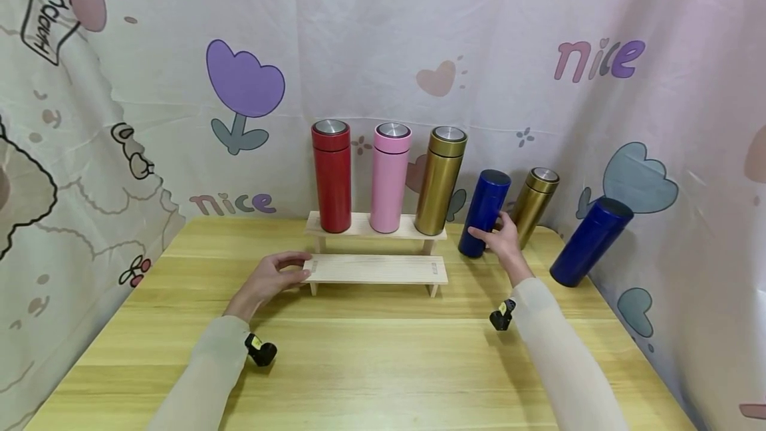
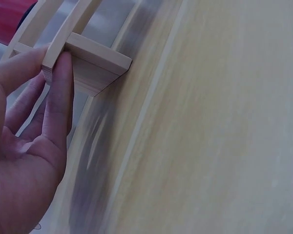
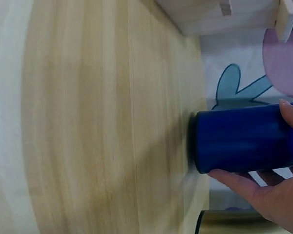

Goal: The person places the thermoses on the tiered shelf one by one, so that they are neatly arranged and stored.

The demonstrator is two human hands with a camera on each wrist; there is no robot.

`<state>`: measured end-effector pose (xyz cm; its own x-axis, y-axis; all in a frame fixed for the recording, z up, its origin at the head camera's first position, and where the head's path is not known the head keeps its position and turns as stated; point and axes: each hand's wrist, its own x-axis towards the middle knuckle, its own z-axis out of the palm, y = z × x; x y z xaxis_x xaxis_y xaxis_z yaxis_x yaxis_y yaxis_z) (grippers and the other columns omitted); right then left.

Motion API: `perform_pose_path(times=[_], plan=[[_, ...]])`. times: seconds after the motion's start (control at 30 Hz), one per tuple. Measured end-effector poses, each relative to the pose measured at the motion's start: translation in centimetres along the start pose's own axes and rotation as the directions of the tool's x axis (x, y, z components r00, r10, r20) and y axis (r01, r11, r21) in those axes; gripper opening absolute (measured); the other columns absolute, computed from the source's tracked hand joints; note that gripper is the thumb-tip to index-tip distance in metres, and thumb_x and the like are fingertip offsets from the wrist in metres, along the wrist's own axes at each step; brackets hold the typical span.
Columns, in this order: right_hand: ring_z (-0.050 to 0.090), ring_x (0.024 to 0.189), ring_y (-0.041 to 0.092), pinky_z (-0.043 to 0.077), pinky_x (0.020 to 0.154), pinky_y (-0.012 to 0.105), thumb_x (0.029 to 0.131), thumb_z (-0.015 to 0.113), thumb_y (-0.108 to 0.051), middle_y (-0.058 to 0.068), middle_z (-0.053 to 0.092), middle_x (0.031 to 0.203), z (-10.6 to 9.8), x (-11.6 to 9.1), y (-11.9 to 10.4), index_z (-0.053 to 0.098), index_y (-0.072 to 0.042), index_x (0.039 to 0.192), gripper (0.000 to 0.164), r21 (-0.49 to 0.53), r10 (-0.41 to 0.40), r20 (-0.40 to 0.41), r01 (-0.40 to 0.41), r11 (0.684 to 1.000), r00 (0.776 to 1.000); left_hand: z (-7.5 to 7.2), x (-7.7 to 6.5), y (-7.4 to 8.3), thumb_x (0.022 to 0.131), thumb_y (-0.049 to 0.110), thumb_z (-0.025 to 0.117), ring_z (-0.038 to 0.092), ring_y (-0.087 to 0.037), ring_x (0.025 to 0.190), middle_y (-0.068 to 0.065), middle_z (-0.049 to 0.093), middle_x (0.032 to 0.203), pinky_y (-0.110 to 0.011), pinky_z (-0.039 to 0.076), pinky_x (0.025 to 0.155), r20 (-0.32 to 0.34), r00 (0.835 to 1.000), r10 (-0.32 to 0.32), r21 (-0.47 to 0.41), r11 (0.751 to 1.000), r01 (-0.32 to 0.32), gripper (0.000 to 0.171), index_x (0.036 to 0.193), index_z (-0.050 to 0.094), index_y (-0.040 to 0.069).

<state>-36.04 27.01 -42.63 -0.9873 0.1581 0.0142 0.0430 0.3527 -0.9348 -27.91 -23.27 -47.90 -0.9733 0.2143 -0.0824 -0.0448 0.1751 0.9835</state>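
Note:
My left hand (image 1: 268,283) pinches the left end of a two-step wooden stand (image 1: 377,270) at its lower shelf. In the left wrist view, thumb and fingers hold the edge of that board (image 2: 63,36) from both faces. My right hand (image 1: 506,245) grips a blue thermos bottle (image 1: 487,195) right of the stand. Thumb and fingers lie on opposite sides of the bottle (image 3: 239,139) in the right wrist view, its base close to the tabletop. On the upper shelf stand red (image 1: 332,185), pink (image 1: 390,185) and gold (image 1: 439,185) thermos bottles; the lower shelf carries nothing.
Behind the right hand stands a second gold bottle (image 1: 536,201). Farther right is another blue bottle (image 1: 589,243), near the table's right edge. A patterned cloth (image 1: 371,38) hangs behind and beside the wooden table (image 1: 383,371).

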Motion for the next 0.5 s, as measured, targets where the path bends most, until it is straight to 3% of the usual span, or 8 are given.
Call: perform_pose_path(times=[0.5], plan=[[0.048,0.141,0.046,0.051,0.103,0.068,0.090,0.080,-0.019,0.027,0.042,0.159,-0.7,-2.1,-1.2,0.024,-0.010,0.163,0.092,0.057,-0.032,0.054,0.029,0.998,0.998,0.1,0.1,0.0,0.097,0.014,0.073,0.066,-0.011,0.098,-0.028,0.051,0.144,-0.025,0.062,0.087,-0.011,1.000,-0.011,0.009,1.000,0.011,0.055,0.145,0.053,-0.003]])
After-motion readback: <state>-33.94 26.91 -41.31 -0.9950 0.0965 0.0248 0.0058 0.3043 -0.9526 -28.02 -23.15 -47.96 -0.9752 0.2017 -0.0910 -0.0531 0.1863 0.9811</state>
